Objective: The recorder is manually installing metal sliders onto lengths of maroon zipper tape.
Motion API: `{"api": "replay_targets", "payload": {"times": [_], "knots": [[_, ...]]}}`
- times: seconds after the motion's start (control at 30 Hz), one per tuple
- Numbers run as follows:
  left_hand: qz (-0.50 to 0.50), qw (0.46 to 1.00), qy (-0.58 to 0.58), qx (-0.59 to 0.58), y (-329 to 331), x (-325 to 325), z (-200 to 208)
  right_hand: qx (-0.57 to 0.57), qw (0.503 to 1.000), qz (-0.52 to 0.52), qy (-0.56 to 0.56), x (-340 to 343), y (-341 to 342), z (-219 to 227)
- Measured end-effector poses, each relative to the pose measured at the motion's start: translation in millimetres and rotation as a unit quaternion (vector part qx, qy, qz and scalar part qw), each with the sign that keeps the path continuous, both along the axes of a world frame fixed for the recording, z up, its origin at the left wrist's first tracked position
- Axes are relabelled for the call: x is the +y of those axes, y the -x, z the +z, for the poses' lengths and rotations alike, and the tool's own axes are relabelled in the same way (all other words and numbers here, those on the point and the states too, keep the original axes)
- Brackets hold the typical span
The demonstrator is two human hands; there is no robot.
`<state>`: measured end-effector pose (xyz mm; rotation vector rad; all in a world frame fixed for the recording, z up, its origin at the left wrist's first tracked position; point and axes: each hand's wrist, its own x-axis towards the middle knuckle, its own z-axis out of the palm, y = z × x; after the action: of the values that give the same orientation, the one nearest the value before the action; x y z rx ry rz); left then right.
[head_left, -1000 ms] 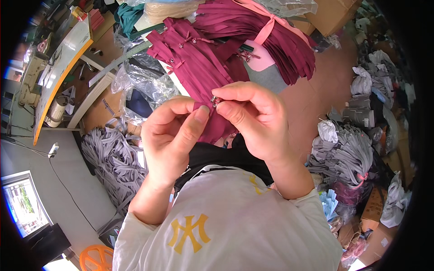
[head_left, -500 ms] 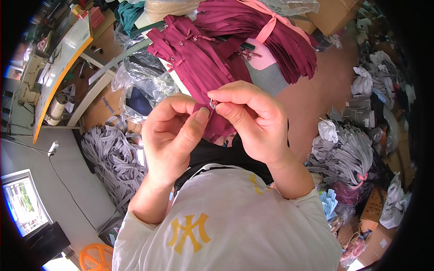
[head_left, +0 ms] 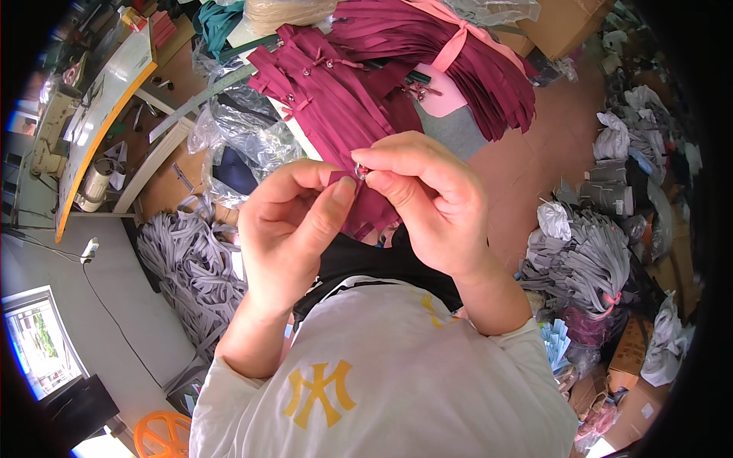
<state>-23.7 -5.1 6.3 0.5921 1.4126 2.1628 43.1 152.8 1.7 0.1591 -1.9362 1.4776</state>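
Observation:
Just in front of my body, the fingertips of both hands almost meet. My left hand (head_left: 286,229) pinches the end of a maroon zipper tape (head_left: 337,177) between thumb and forefinger. Between the thumb and forefinger of my right hand (head_left: 439,202) is a small shiny metal zipper slider (head_left: 361,172), close against the tape's end; whether it is threaded on cannot be made out. Behind my hands lie flat maroon zippers (head_left: 336,114), several with sliders and pulls on them. A thick bundle of maroon zipper tapes (head_left: 489,91), tied with a pink strip, rests beyond them to the right.
Clear plastic bags (head_left: 244,126) and a heap of grey tapes (head_left: 191,267) lie to the left. A table with an orange edge (head_left: 107,114) stands at far left. More grey tape bundles (head_left: 580,252) and cardboard boxes (head_left: 561,27) are on the right.
My right hand has risen very slightly with the slider, and my left fingertips have shifted a touch. The zippers behind stay where they were.

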Motion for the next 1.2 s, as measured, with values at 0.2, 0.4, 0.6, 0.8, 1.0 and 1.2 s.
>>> {"api": "replay_targets", "payload": {"times": [0.2, 0.4, 0.6, 0.8, 1.0, 1.2], "knots": [[0.003, 1.000, -0.007, 0.015, 1, -1, -1, 0.003, 1.000, -0.013, -0.011, -1, 0, 1], [-0.025, 0.999, -0.003, 0.045, 7, -4, -1, -0.005, 0.999, -0.018, -0.041, -1, -2, 6], [0.012, 0.995, 0.008, 0.099, 5, -1, -3, 0.006, 0.998, -0.017, -0.067, -2, -1, 3], [0.021, 0.993, 0.018, 0.112, 4, -1, -4, 0.002, 0.995, -0.031, -0.090, -1, -1, 4], [0.040, 0.999, 0.008, 0.034, -2, 0, -1, -0.006, 0.995, -0.028, -0.093, 0, -1, 4], [0.025, 1.000, 0.002, -0.003, -3, -1, 1, 0.012, 0.997, -0.019, -0.075, 3, 1, 0]]}}
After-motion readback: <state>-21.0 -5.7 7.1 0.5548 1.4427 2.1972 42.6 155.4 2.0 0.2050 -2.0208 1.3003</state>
